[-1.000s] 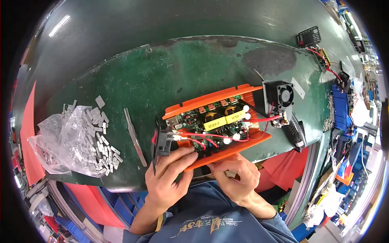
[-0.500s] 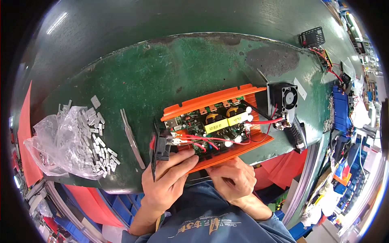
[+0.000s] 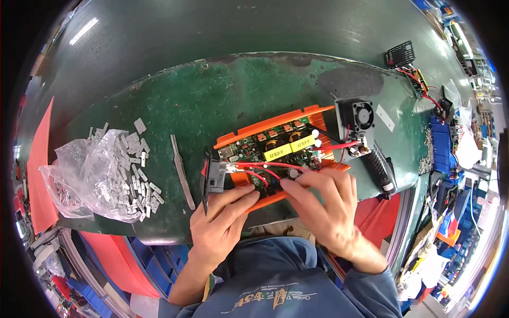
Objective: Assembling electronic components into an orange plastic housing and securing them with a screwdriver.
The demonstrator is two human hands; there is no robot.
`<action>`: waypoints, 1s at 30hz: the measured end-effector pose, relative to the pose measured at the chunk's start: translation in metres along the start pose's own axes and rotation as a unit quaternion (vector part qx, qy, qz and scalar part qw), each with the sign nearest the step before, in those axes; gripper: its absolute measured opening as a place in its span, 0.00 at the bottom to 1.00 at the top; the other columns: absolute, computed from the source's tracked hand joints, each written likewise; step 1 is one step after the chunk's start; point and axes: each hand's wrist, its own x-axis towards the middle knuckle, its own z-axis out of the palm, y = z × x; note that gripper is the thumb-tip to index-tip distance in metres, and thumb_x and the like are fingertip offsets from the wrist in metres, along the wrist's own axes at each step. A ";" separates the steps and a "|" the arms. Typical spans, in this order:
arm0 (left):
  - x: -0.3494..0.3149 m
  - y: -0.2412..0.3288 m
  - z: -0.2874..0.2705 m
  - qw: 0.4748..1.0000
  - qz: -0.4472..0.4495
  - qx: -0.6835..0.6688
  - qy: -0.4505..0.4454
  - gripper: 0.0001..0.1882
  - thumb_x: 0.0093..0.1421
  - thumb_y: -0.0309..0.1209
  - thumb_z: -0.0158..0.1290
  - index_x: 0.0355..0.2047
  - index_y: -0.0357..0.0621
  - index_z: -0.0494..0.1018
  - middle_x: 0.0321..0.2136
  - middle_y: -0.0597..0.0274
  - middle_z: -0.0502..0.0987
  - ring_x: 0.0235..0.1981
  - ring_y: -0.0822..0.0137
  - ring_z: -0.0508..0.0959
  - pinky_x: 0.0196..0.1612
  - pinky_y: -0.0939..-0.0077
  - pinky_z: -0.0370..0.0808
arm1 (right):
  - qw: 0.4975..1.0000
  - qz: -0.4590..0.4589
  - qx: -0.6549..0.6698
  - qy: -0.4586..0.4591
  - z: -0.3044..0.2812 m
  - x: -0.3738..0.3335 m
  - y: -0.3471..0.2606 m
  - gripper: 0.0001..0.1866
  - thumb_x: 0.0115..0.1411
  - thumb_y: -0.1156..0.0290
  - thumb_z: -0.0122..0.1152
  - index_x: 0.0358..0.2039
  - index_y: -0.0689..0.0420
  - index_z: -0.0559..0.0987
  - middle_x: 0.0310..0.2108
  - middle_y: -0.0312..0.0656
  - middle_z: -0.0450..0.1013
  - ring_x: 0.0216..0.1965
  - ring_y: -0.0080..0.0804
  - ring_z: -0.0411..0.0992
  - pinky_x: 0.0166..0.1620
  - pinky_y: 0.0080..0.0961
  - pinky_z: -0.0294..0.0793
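Note:
An orange metal housing [image 3: 275, 117] lies on the bench before me, with a green circuit board [image 3: 245, 149] and yellow-wrapped parts [image 3: 290, 149] inside. My left hand [image 3: 222, 220] grips its near left corner, fingers over the near wall, beside a black end panel [image 3: 214, 177] with a socket. Red wires [image 3: 257, 166] run from that panel over the board. At the near wall my right hand [image 3: 326, 204] reaches in, its bent fingertips closed about the red wires; the exact contact is partly hidden. A black fan [image 3: 363, 114] on an end plate stands at the housing's right.
Tweezers [image 3: 183, 172] lie left of the housing. Farther left, a clear plastic bag [image 3: 95, 175] spills small metal pieces [image 3: 139, 175]. A black corrugated tube [image 3: 382, 169] is at the right. Another wired assembly [image 3: 416, 77] and a blue bin [image 3: 444, 143] stand far right.
My right hand has come up from below the housing's near wall to the wires over the board. My left hand keeps its grip at the corner. The view has shifted slightly.

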 end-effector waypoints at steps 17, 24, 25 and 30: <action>-0.052 0.070 -0.058 0.987 0.148 -0.013 -0.070 0.19 0.55 0.21 0.65 0.49 0.46 0.82 0.47 0.58 0.85 0.37 0.62 0.87 0.39 0.70 0.84 | 0.928 -0.348 -0.039 -0.130 -0.045 0.039 0.079 0.11 0.51 0.69 0.62 0.37 0.53 0.79 0.44 0.37 0.75 0.50 0.35 0.76 0.52 0.32 0.77; 0.102 0.020 -0.062 0.928 0.286 0.209 -0.120 0.22 0.54 0.23 0.63 0.50 0.42 0.77 0.53 0.56 0.78 0.56 0.56 0.79 0.57 0.61 0.78 | 0.986 -0.151 0.064 -0.007 -0.067 -0.004 0.048 0.18 0.51 0.78 0.72 0.45 0.56 0.82 0.43 0.40 0.77 0.42 0.42 0.77 0.43 0.37 0.75; 0.118 0.015 -0.060 0.908 0.327 0.210 -0.158 0.22 0.53 0.27 0.65 0.50 0.43 0.77 0.54 0.56 0.77 0.58 0.56 0.77 0.61 0.60 0.75 | 0.985 -0.140 0.098 0.007 -0.068 -0.015 0.038 0.19 0.52 0.76 0.73 0.46 0.55 0.82 0.42 0.40 0.78 0.40 0.41 0.77 0.41 0.36 0.76; 0.174 -0.005 -0.045 0.840 0.450 0.161 -0.258 0.21 0.49 0.45 0.68 0.37 0.45 0.77 0.43 0.60 0.81 0.51 0.55 0.79 0.57 0.59 0.74 | 0.986 -0.025 0.161 0.028 -0.057 -0.056 -0.015 0.21 0.60 0.62 0.72 0.49 0.58 0.78 0.40 0.41 0.76 0.36 0.41 0.77 0.41 0.38 0.79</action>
